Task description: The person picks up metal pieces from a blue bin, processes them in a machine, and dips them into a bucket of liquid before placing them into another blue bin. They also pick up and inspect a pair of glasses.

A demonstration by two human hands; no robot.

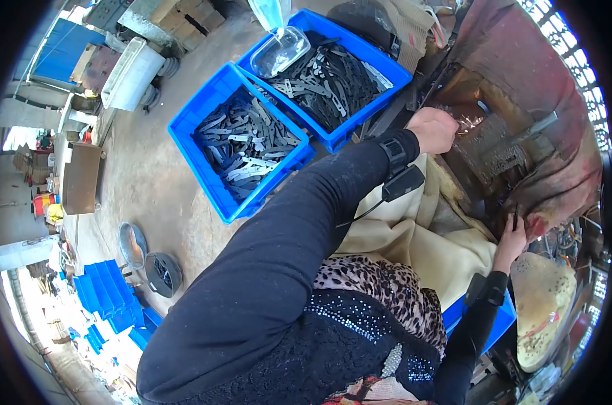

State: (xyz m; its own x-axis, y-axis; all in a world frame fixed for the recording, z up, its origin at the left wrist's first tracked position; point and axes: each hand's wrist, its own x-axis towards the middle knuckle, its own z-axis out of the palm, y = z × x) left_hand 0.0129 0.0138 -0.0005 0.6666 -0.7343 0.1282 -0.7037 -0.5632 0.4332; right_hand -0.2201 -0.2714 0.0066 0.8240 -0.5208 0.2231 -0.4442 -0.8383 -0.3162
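My left hand (434, 130) is closed in a fist at the edge of a dark, grimy recess (481, 145). What its fingers hold, if anything, is hidden. Bright sparks (469, 123) show just beyond its knuckles. Lower and to the right, my right hand (513, 241) pinches a thin dark strip (516, 217) beside a reddish-brown stained cloth (555, 196). To the left of my left hand stand two blue bins, a nearer bin (219, 192) and a farther bin (339, 138). Both hold many flat, dark and silvery metal pieces (248, 145).
A clear plastic tub (280, 52) rests on the farther bin's edge. Cream cloth (414, 233) drapes over my lap. Under my right forearm is another blue bin (500, 327), beside a spotted tan pad (543, 304). Stacked blue crates (107, 290) and a round dark container (163, 273) stand on the left.
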